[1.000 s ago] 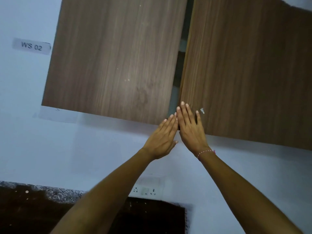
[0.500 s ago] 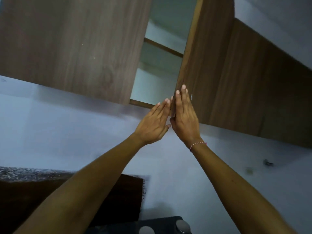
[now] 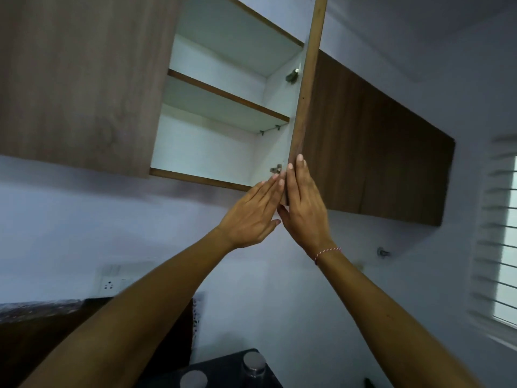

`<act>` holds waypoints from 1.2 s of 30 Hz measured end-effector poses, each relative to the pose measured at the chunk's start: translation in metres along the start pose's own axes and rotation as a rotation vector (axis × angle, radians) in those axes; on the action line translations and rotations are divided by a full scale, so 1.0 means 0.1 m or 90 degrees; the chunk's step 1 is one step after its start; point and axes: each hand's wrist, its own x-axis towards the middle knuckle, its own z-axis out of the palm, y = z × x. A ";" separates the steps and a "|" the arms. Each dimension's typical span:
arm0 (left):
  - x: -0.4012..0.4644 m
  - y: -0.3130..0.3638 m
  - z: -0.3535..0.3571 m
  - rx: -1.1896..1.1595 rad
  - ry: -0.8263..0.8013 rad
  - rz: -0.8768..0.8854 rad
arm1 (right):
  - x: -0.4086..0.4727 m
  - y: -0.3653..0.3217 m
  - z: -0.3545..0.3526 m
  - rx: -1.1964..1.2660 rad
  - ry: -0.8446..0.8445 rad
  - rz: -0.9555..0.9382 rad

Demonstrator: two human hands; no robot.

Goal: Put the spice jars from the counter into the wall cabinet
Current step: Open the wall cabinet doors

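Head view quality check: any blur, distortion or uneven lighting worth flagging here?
Head view: dim overall, the cabinet interior the brightest area; wide-angle bending slants the open door and the cabinet edges; motion blur smears the window blinds at right and the jar lids at bottom; both hands, left hand and right hand, stay fairly sharp.

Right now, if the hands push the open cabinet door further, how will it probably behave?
The open cabinet door looks like a stiff wooden panel, so it should not flex. It hangs on metal hinges, so it will probably swing, not slide. The right hand and left hand hold only its lower corner, so slipping is possible.
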 end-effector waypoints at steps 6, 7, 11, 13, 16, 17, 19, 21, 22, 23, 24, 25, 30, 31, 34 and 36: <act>0.35 0.42 0.13 -0.043 -0.028 0.043 | -0.21 0.46 -0.33 -0.069 -0.050 0.026; 0.41 0.48 0.16 -0.047 -0.038 0.057 | -0.25 0.55 -0.39 -0.076 -0.064 0.035; 0.70 0.76 0.34 -0.088 -0.075 0.102 | -0.41 0.84 -0.61 -0.079 -0.110 0.074; 0.84 0.89 0.44 -0.104 -0.092 0.120 | -0.49 0.97 -0.69 -0.099 -0.124 0.095; 1.07 1.02 0.55 -0.080 -0.097 0.165 | -0.64 1.21 -0.79 -0.159 -0.155 0.114; 1.15 1.06 0.57 -0.074 -0.096 0.178 | -0.70 1.29 -0.82 -0.181 -0.172 0.123; 1.29 1.15 0.64 -0.071 -0.108 0.191 | -0.80 1.47 -0.88 -0.215 -0.218 0.149; 1.39 1.24 0.72 -0.076 -0.136 0.189 | -0.89 1.62 -0.92 -0.242 -0.273 0.169; 1.43 1.28 0.77 -0.079 -0.157 0.184 | -0.93 1.69 -0.95 -0.254 -0.299 0.177; 1.47 1.32 0.82 -0.082 -0.179 0.182 | -0.96 1.75 -0.96 -0.264 -0.322 0.184; 1.50 1.37 0.86 -0.086 -0.199 0.181 | -0.99 1.81 -0.98 -0.275 -0.343 0.191; 1.52 1.41 0.90 -0.091 -0.213 0.180 | -1.01 1.86 -0.99 -0.289 -0.362 0.194; 1.48 1.52 1.05 -0.122 -0.199 0.138 | -1.08 1.92 -0.92 -0.363 -0.397 0.188; 1.47 1.51 1.06 -0.124 -0.187 0.137 | -1.08 1.90 -0.89 -0.376 -0.389 0.194; 1.39 1.42 1.06 -0.090 -0.151 0.147 | -1.08 1.79 -0.81 -0.462 -0.339 0.185; 1.30 1.30 1.07 -0.053 -0.130 0.141 | -1.08 1.68 -0.71 -0.499 -0.304 0.159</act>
